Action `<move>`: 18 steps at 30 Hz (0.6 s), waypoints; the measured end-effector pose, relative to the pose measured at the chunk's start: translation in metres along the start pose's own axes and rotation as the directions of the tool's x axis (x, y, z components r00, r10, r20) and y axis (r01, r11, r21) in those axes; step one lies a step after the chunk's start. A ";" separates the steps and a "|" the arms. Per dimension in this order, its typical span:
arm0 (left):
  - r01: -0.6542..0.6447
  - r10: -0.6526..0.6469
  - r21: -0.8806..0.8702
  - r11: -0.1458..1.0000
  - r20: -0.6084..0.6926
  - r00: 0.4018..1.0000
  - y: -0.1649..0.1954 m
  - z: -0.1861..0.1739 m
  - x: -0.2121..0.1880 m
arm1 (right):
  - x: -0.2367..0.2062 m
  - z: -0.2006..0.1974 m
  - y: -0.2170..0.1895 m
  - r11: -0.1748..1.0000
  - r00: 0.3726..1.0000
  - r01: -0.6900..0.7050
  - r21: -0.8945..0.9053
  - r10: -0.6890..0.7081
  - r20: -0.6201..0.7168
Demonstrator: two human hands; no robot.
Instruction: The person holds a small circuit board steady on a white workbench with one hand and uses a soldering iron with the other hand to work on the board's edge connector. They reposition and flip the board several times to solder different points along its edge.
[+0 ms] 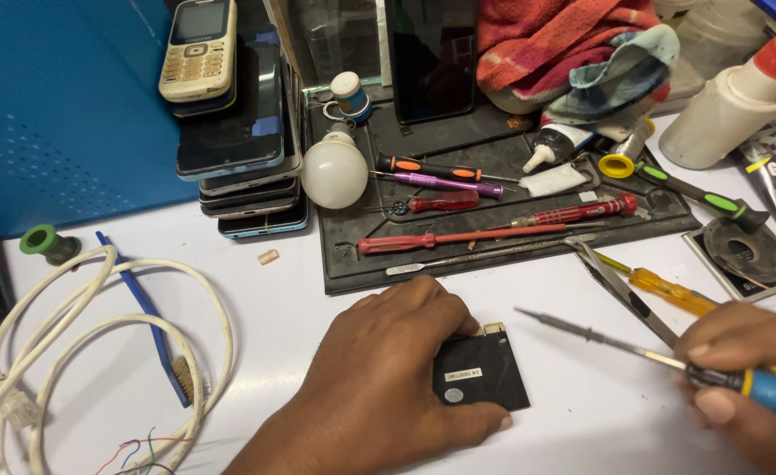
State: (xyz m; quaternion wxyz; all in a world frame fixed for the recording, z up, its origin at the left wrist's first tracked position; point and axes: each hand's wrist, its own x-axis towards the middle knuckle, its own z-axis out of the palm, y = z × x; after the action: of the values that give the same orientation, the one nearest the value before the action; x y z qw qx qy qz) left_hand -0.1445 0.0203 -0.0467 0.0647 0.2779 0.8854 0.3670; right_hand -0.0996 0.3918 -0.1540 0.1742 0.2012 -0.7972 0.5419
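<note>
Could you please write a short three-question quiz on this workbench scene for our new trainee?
1. True or false: the left hand rests on the small black rectangular circuit card.
2. What does the right hand hold?
A. red-handled screwdriver
B. blue-and-yellow-handled screwdriver
C. metal tweezers
3. Fill in: the round white light bulb lies at the left end of the black ____ tray.

Key
1. True; the palm and fingers press on its left part.
2. B; the blue-and-yellow-handled screwdriver points its tip left, above the white table.
3. Tool.
</note>
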 end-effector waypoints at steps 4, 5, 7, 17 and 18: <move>-0.016 0.017 -0.016 1.000 0.054 0.998 -0.002 -0.007 -0.002 | -0.005 -0.004 0.007 0.960 0.984 -0.146 0.238 0.165 -0.063; -0.038 0.038 -0.003 0.999 0.062 0.997 -0.002 -0.009 -0.002 | -0.007 -0.005 0.008 0.941 0.975 -0.187 0.281 0.213 -0.067; -0.080 0.078 0.021 0.997 0.079 0.994 -0.002 -0.012 -0.003 | -0.012 -0.009 0.009 0.931 0.958 -0.263 0.253 0.284 -0.049; -0.060 0.062 -0.015 0.998 0.139 0.988 -0.003 -0.018 -0.002 | -0.018 -0.021 0.015 0.891 0.920 -0.391 0.232 0.384 0.075; -0.051 0.053 -0.017 0.999 0.149 0.987 -0.003 -0.018 -0.001 | -0.018 -0.021 0.015 0.892 0.917 -0.399 0.211 0.392 0.073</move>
State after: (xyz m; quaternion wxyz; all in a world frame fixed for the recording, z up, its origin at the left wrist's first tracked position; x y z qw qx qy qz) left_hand -0.1505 0.0065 -0.0358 0.1232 0.3271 0.8681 0.3525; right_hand -0.0911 0.4189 -0.1676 0.0253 0.0609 -0.7583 0.6486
